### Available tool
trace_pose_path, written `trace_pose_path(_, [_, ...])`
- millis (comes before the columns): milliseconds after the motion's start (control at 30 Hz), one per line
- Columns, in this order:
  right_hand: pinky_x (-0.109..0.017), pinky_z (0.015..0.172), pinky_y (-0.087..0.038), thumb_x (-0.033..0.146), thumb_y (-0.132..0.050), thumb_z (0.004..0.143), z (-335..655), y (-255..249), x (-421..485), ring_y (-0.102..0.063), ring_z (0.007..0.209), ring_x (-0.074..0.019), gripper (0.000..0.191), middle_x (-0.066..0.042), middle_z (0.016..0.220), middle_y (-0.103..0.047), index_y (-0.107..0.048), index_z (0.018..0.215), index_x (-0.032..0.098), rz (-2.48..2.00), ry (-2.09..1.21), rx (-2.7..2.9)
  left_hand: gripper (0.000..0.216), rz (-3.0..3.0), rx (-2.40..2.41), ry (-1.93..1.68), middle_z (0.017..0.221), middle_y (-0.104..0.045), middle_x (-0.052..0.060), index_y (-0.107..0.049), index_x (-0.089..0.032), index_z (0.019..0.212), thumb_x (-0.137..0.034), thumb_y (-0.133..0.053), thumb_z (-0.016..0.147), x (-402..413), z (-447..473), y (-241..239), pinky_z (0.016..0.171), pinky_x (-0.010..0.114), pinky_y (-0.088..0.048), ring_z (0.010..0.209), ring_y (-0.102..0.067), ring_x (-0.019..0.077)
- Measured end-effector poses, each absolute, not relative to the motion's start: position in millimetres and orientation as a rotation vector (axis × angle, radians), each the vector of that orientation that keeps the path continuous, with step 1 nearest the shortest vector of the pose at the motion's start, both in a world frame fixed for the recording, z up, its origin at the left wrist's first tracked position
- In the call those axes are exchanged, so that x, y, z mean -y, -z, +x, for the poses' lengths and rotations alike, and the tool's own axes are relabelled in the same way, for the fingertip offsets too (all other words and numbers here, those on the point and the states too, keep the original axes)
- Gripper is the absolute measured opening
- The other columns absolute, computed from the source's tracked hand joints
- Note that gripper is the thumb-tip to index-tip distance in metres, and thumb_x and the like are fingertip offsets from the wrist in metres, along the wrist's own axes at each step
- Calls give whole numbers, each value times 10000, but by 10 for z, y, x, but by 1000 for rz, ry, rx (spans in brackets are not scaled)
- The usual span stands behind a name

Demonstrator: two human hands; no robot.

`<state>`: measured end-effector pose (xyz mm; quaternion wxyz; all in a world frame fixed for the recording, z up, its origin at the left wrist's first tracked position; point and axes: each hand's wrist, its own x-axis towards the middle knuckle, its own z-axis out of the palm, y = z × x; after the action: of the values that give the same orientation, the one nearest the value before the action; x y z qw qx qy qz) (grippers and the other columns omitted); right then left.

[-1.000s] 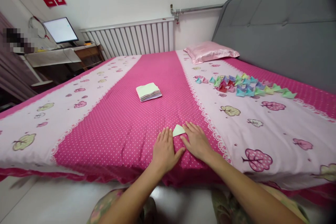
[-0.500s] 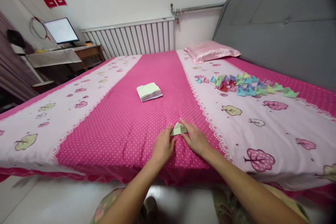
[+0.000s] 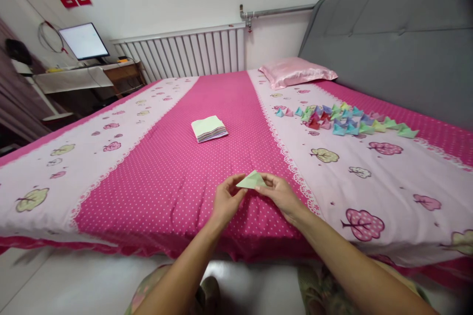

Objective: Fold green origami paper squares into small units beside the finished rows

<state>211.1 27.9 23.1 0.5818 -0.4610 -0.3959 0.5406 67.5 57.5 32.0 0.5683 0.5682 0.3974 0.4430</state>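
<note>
A small pale green folded paper (image 3: 252, 180), shaped like a triangle, is between my two hands above the pink dotted bedspread (image 3: 177, 177). My left hand (image 3: 228, 199) pinches its left corner, thumb in front and fingers behind. On the right side, my right hand (image 3: 280, 196) holds it with the thumb on the front edge and the fingers curled behind. Farther away lies a stack of coloured paper sheets (image 3: 209, 128), light green on top. Several folded paper boats (image 3: 347, 120) in many colours are grouped on the right of the bed.
A pink pillow (image 3: 295, 71) rests at the far right, beside the grey headboard (image 3: 391, 39). Behind the bed runs a white radiator (image 3: 185, 54) with a pipe. A desk with a monitor (image 3: 84, 41) stands at the far left. The bed's front edge is close to my knees.
Both hands have turned from lying around the paper on the bed to pinching it by its sides. The paper now appears slightly raised and tilted, its front face showing as a plain triangle.
</note>
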Motion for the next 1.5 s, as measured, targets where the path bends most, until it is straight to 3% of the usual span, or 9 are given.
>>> trace_pose_path(100, [-310, 845, -433, 216, -682, 609, 2096, -229, -268, -608, 897, -183, 328, -55, 945, -665, -607, 924, 161, -1050, -1258, 855, 390, 1290, -868, -1032, 1053, -617, 130, -575, -118, 1009, -120, -662, 629, -537, 693, -354, 848, 332, -448, 941, -591, 207])
trace_pose_path(200, [-313, 821, -441, 208, -678, 626, 2088, -220, -260, -610, 892, -181, 444, -54, 965, -659, -547, 1050, 183, -1019, -1219, 837, 464, 1261, -820, -1049, 1098, -596, 129, -558, -130, 1049, -136, -695, 606, -523, 706, -375, 846, 316, -452, 957, -585, 203])
trace_pose_path(333, [-333, 777, -450, 241, -675, 650, 2068, -242, -232, -636, 785, -179, 569, -41, 842, -686, -462, 1176, 197, -987, -1231, 867, 442, 1253, -879, -1044, 998, -643, 100, -573, -138, 1026, -189, -708, 608, -536, 701, -382, 745, 278, -487, 839, -622, 178])
trace_pose_path(567, [-269, 699, -442, 350, -670, 662, 2018, -276, -222, -606, 684, -142, 216, -29, 747, -676, -649, 758, 158, -1033, -1218, 890, 207, 1344, -1001, -1030, 719, -682, 61, -676, -129, 758, -260, -708, 600, -551, 657, -369, 602, 239, -465, 626, -609, 149])
trace_pose_path(800, [-228, 594, -416, 345, -692, 635, 2072, -316, -242, -549, 597, -108, 215, -6, 678, -637, -641, 715, 151, -1058, -1207, 913, 229, 1274, -1018, -1037, 649, -664, 46, -673, -125, 724, -270, -731, 557, -561, 617, -405, 553, 232, -449, 552, -585, 131])
trace_pose_path(967, [-157, 379, -272, 335, -678, 655, 2065, -319, -230, -391, 370, -36, 213, 59, 451, -518, -603, 725, 148, -1078, -1359, 850, 227, 1150, -895, -1033, 713, -678, 68, -667, -118, 764, -264, -716, 597, -543, 600, -458, 655, 248, -467, 636, -610, 140])
trace_pose_path(1067, [-138, 397, -325, 304, -696, 636, 2043, -301, -234, -471, 420, -42, 214, 27, 522, -578, -586, 721, 141, -1049, -1418, 745, 251, 1142, -846, -971, 770, -683, 98, -671, -101, 817, -265, -698, 628, -513, 614, -482, 705, 269, -470, 693, -623, 161])
trace_pose_path(1167, [-135, 429, -384, 276, -714, 611, 2022, -286, -247, -541, 490, -58, 222, 12, 598, -604, -577, 724, 144, -1008, -1485, 633, 283, 1138, -884, -923, 744, -685, 102, -678, -100, 830, -280, -708, 613, -497, 636, -472, 656, 270, -478, 652, -623, 167])
trace_pose_path(1500, [-147, 428, -370, 296, -694, 638, 1999, -241, -246, -518, 487, -56, 313, 32, 601, -594, -578, 890, 152, -1048, -1311, 762, 201, 1196, -989, -915, 616, -657, 49, -695, -127, 751, -282, -691, 622, -515, 612, -428, 520, 207, -422, 543, -564, 123])
